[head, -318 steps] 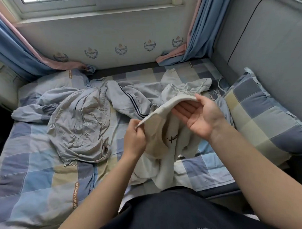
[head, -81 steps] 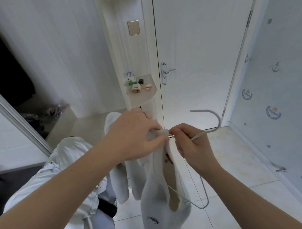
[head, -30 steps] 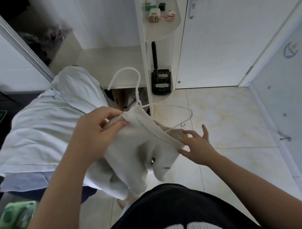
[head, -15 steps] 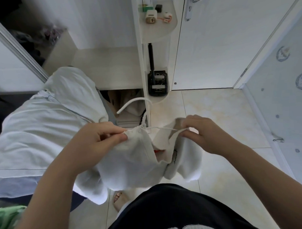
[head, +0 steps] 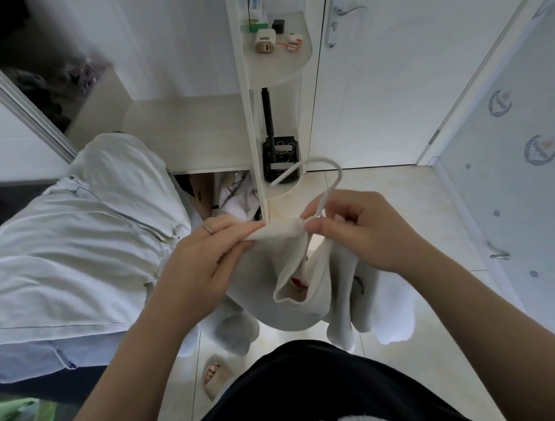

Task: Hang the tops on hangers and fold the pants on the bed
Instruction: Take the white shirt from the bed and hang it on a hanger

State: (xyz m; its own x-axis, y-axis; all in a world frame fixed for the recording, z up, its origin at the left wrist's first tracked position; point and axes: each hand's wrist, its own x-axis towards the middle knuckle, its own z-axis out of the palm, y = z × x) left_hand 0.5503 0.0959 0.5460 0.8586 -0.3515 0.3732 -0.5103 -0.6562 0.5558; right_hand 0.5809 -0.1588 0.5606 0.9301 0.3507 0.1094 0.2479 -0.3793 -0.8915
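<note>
Top (head: 304, 304) looks soft, light; we pinch its collar (head: 280, 233) w/ left hand (head: 205, 263) & right hand (head: 362, 229), both just below hook (head: 323, 164).

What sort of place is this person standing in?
Probably a bedroom at home: a white door, a corner shelf with small gadgets, a tiled floor, and the left hand and right hand holding a top on a hanger.

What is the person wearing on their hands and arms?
Both forearms are bare, with no sleeves showing. The left hand wears a thin silvery ring on one finger. The right hand has no ring or watch that shows. Lower down is a black top with white print.
</note>
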